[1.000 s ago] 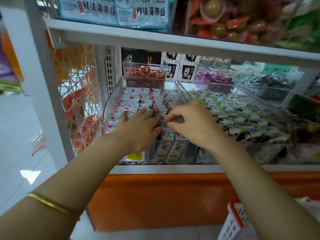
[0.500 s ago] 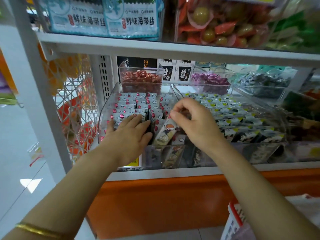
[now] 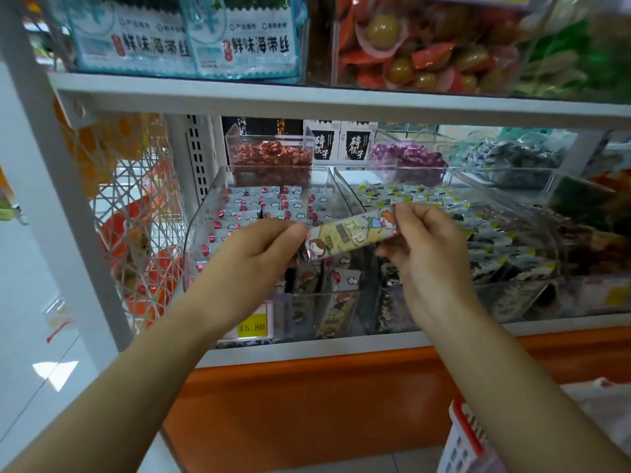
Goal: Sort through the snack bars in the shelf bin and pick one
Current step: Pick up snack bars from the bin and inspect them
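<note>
Shop shelf bin (image 3: 205,233) (clear), left hand (image 3: 252,254), right hand (image 3: 426,247) — each pinching snack bar (image 3: 351,233)

place: shop | shelf bins (image 3: 205,233) of wrapped snacks | price tag (image 3: 252,326) | shopping basket (image 3: 464,442)

The yellowish cartoon-printed snack bar (image 3: 351,233) spans between my left hand (image 3: 259,254) and right hand (image 3: 426,247), right end higher, above the clear shelf bin (image 3: 201,227).
</note>
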The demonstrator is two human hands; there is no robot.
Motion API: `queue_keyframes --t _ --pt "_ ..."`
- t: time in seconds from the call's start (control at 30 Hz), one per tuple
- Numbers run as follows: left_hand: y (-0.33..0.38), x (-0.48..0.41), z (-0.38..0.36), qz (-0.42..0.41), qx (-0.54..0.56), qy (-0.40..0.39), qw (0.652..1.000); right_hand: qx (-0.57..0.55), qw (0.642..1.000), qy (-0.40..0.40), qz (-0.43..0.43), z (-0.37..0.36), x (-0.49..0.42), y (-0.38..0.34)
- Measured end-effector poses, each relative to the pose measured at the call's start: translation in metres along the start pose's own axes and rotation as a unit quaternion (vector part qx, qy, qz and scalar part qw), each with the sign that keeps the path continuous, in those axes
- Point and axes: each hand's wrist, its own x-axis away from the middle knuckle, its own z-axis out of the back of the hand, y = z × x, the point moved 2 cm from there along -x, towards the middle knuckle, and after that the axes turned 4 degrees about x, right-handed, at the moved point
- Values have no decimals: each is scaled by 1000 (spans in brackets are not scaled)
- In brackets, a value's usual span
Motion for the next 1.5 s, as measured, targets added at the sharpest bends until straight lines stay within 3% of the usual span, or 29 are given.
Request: queue_keyframes --t 0.07,0.17,0.27,0.43,0.63,0.93,1.03,1.13,1.27,1.43,1.5 --pt "-2 -1 -2 64 108 3 992 -36 999 -6 -28 -1 2 2" --pt "-6 -5 -5 155 287 30 945 -68 995 -35 -62 -2 5 3" --pt "-8 -6 -2 182 362 69 912 -37 995 -50 -84 -1 6 5" --pt "-9 -7 0 185 361 84 910 -19 990 -95 -104 -3 8 6" --pt "-9 -5 3 219 405 107 881 -167 953 -171 -186 -9 10 5" --pt "-7 -5 4 249 515 130 810 -227 940 -149 -206 -9 9 7" --pt "-9 -5 5 246 507 123 817 -173 960 -132 -173 -5 6 10" --pt "-10 -4 7 221 463 112 851 -61 986 -111 -109 0 7 9" --pt "-7 -3 6 157 379 65 910 -67 987 -113 -92 0 9 8" --pt "-5 -3 4 153 370 36 915 -7 990 -125 -58 2 9 9" --pt "-6 -3 4 140 328 26 934 11 991 -128 -47 3 9 10"
